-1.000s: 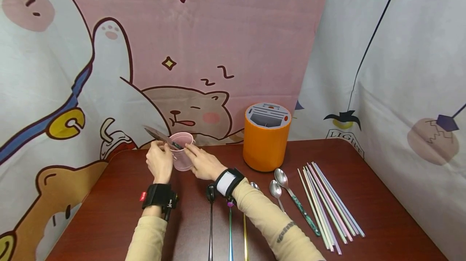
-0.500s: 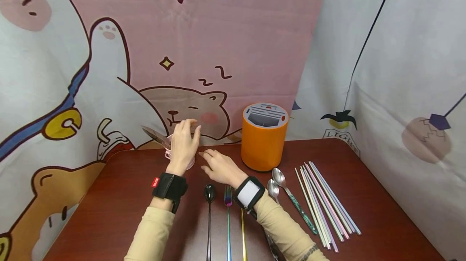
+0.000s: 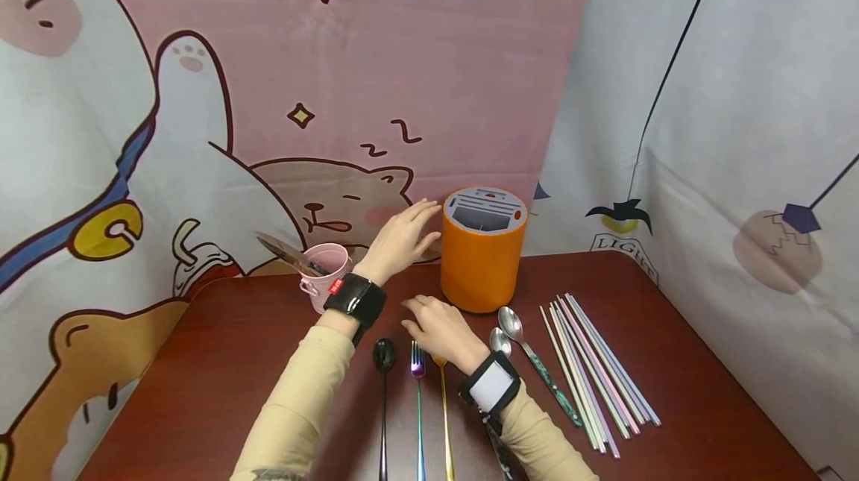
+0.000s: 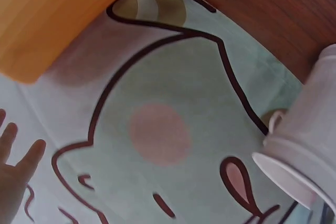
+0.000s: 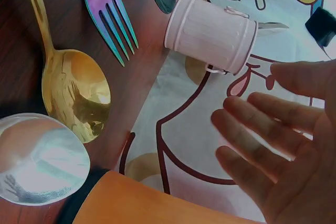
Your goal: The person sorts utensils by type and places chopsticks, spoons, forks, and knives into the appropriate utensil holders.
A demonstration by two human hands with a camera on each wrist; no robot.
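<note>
Table (image 3: 658, 302): dark wood | backdrop (image 3: 436, 56): cartoon cloth | left hand (image 3: 401, 237), right hand (image 3: 439, 324): fingers spread, holding nothing

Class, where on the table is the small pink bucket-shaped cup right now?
In the head view the small pink bucket-shaped cup stands at the table's back left edge, against the cartoon backdrop, left of the orange cylindrical holder, with a knife leaning out of it.
</note>
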